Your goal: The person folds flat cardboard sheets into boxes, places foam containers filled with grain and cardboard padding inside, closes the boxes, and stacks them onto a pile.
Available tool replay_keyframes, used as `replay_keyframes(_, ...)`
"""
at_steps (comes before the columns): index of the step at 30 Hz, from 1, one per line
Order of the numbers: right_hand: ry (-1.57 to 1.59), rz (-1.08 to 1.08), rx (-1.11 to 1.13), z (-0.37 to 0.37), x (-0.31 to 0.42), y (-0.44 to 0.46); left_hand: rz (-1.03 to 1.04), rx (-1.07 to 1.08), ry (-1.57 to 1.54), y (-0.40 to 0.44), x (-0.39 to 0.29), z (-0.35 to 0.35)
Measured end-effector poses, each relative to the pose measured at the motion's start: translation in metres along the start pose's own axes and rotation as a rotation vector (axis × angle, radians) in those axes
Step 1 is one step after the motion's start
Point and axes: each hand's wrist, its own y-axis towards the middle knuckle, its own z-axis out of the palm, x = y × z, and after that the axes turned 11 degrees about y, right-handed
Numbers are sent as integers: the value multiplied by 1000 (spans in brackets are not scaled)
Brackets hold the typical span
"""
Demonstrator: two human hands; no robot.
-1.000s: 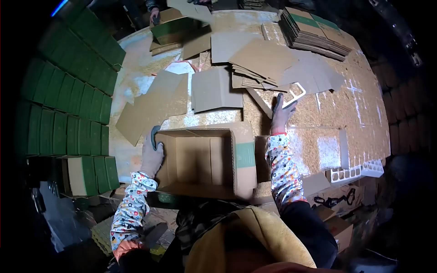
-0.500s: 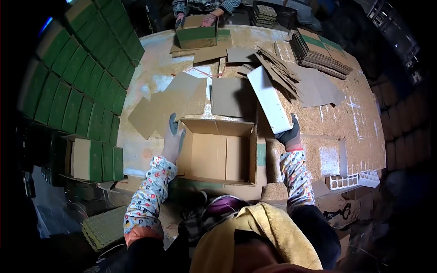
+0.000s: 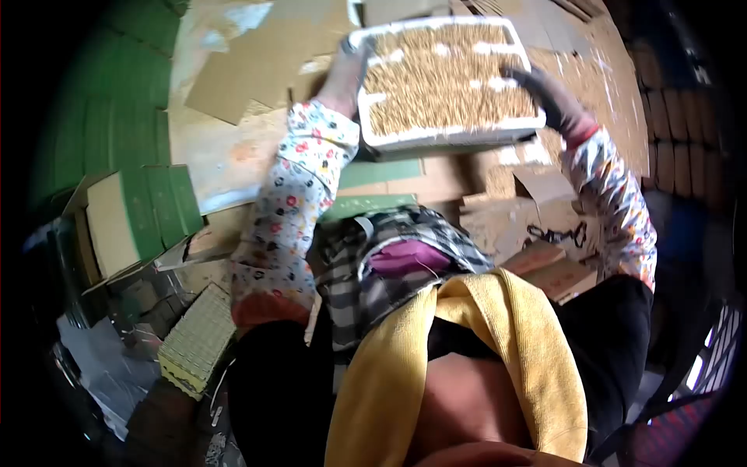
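Note:
A white tray (image 3: 454,142), filled with rows of thin tan pieces too blurred to name, is held between both my hands. My left hand (image 3: 346,80), in a dark glove, grips the tray's left side, its fingers partly hidden. On the opposite side, my gloved right hand (image 3: 554,103) is closed around the right edge with fingers over the rim. Under and in front of the tray, part of a cardboard box with a green band (image 3: 381,174) shows; its inside is hidden by the tray.
Green cartons (image 3: 101,86) are stacked at the left, with an open carton (image 3: 113,218) below them. Flat cardboard sheets (image 3: 257,74) lie on the worktable (image 3: 194,148). A yellowish ridged block (image 3: 196,335) sits low at left. Brown stacked goods (image 3: 681,128) stand at right.
The white tray has moved from my right hand's side to between both hands, over the box. My left hand has left the box's side for the tray. The camera view has tipped downward.

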Motion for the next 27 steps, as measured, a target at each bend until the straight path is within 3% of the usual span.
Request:
replay_keyframes(1,198,399,-114,30,-3,14,-15,48,54,-14,-14,-10)
replay_keyframes(2,319,530,-176,47,-23,16,13,134,52,1,10,-31)
replay_keyframes(3,550,418,-221,69,-12,17,77,13,-27,-18,0,-26)
replay_keyframes(4,696,635,-312,72,-16,18,-9,-6,-59,-32,-19,-32)
replay_keyframes(5,777,540,-466,85,-47,11,-149,46,-26,-36,-26,-53)
replay_keyframes(7,582,516,-553,91,-61,7,11,9,63,-24,-7,-95)
replay_keyframes(8,372,498,-588,94,-56,9,140,-166,611,-9,4,-127)
replay_keyframes(9,373,553,-615,94,-50,8,261,-338,1160,5,13,-165)
replay_keyframes(10,437,534,-743,98,-39,11,183,-443,1452,20,19,-199)
replay_keyframes(11,196,466,-723,99,-28,17,96,-539,1734,34,23,-233)
replay_keyframes(13,300,321,-876,105,-39,15,-173,-507,1983,39,32,-276)
replay_keyframes(15,121,226,-847,107,-20,24,7,-507,2181,52,64,-311)
replay_keyframes(17,-405,66,-628,103,-5,40,-71,-333,2145,68,52,-302)
replay_keyframes(18,-411,175,-483,102,0,49,-125,-252,2135,65,45,-298)
replay_keyframes(19,-168,296,-344,107,-10,55,-170,-202,2085,67,50,-298)
replay_keyframes(21,-395,275,-136,109,-22,61,-246,-127,1990,74,59,-299)
replay_keyframes(24,-169,333,-266,102,-25,52,-14,-411,1698,53,13,-227)
replay_keyframes(25,-145,224,-345,97,-17,48,69,-524,1569,51,-7,-197)
replay_keyframes(27,416,241,-689,90,23,43,465,-596,1413,25,-59,-114)
